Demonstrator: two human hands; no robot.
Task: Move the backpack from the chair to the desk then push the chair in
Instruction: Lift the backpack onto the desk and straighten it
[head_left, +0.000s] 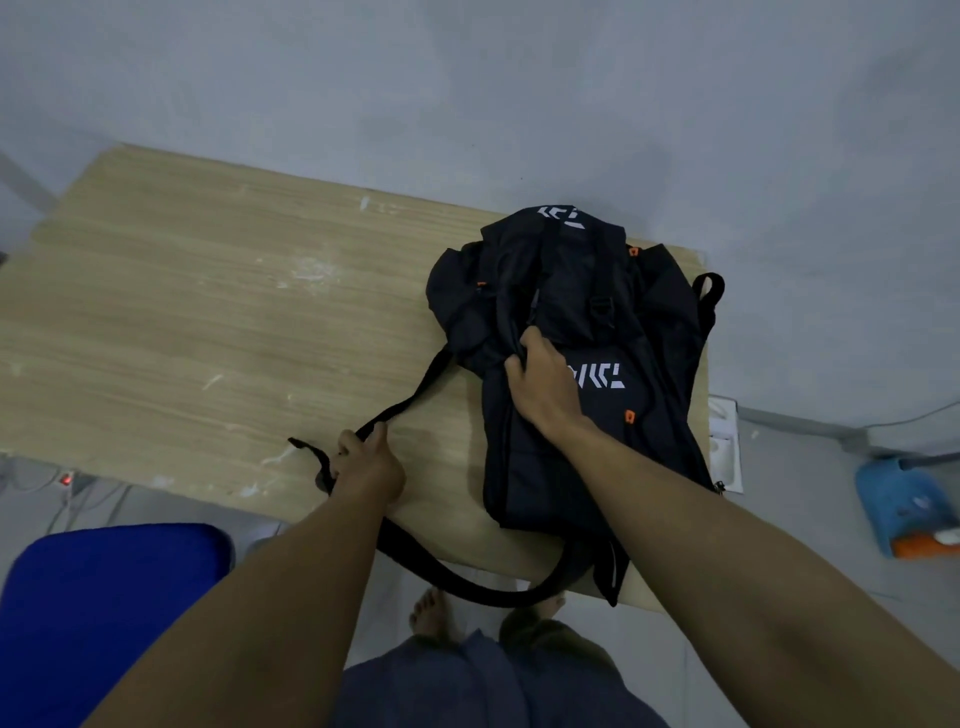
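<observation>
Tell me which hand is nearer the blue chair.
Left. The left hand grips a backpack strap above the chair seat; the right hand rests on the backpack, farther right.

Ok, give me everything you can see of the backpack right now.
The backpack is black, soft fabric, with white chevron lettering and small orange tabs. It lies flat on the right part of the wooden desk, its near end overhanging the front edge. One strap loops below that edge; another stretches left across the desktop. The left hand grips that strap, and the right hand clutches fabric at its middle.
</observation>
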